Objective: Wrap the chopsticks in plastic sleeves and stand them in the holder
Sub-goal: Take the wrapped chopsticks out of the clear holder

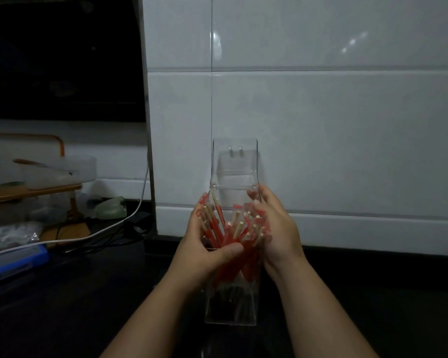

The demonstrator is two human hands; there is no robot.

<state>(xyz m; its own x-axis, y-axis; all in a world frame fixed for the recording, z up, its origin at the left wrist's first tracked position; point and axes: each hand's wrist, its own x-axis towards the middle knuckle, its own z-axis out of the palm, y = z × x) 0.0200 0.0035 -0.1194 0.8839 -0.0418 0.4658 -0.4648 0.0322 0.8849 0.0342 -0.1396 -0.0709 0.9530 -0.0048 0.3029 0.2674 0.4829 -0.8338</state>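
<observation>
Red-sleeved chopsticks [233,229]: a loose bundle with pale wooden tips up and lower ends down inside the holder; the tops fan out and cross instead of standing parallel.
Holder [230,312]: a clear plastic box, upright on the dark surface [62,306] near its back edge, just in front of the tiled wall [347,125]; its hinged lid [234,161] is tipped back, open, against the wall.
Left grip: the left hand [207,248] wraps the bundle from the left, thumb across the front of the sleeves, fingers curled behind, clamped on the chopsticks.
Right grip: the right hand [272,228] cups the bundle from the right, fingers curled over the top ends by the holder's back right corner, also closed on the chopsticks.
Relation that matters: the bundle sits between the two hands, its long axis near vertical and in line with the holder's own; neither hand is clearer of it than the other, so the likely move is straight down and a gathering-in.
Step, as judged: settling the wrapped sticks upright; the task looks close to done.
Edges and room: the mouth is narrow and the hands nearly fill it; lid and wall crowd the back; open surface lies to the right and toward the near edge.
Left side: a white cable [109,229], a blue case [16,262] and a wooden rack [34,189], all well apart.
Risk: splayed tips could catch the rim or tip the light holder.
</observation>
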